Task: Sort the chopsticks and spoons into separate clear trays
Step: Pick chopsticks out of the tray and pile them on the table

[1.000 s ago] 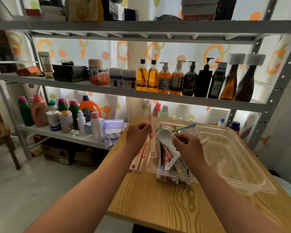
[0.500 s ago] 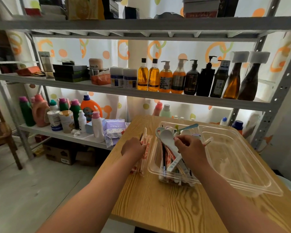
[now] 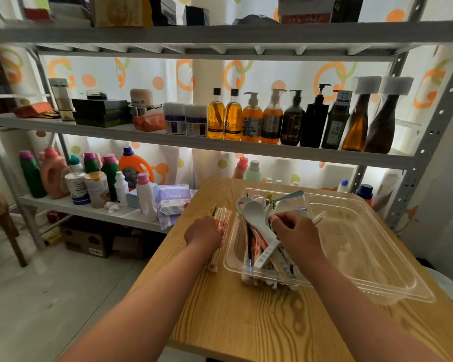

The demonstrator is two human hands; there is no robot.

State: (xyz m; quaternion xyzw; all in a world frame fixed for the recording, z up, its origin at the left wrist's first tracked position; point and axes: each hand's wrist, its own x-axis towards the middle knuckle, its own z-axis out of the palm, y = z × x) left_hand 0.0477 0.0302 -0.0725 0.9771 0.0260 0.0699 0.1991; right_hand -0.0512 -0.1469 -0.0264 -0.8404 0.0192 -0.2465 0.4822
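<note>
A clear tray (image 3: 363,259) lies on the wooden table (image 3: 246,322). At its left end is a mixed heap: a white spoon (image 3: 255,215), a blue spoon (image 3: 290,195) and wrapped chopsticks (image 3: 259,244). My right hand (image 3: 297,232) is over this heap, fingers curled and pinching a utensil beside the white spoon; which one is hidden. On the bare table left of the tray lies a bundle of wrapped chopsticks (image 3: 221,218). My left hand (image 3: 204,235) rests on that bundle with fingers curled around it.
A metal rack (image 3: 220,150) stands right behind the table, with bottles (image 3: 272,118) on its middle shelf and detergent containers (image 3: 133,168) lower left. A tissue pack (image 3: 171,205) sits by the table's far left corner. The table's left edge is close to my left hand.
My left hand, which held a wrapped chopstick packet raised, has come down and laid it on the bundle left of the tray. My right hand has stayed on the heap.
</note>
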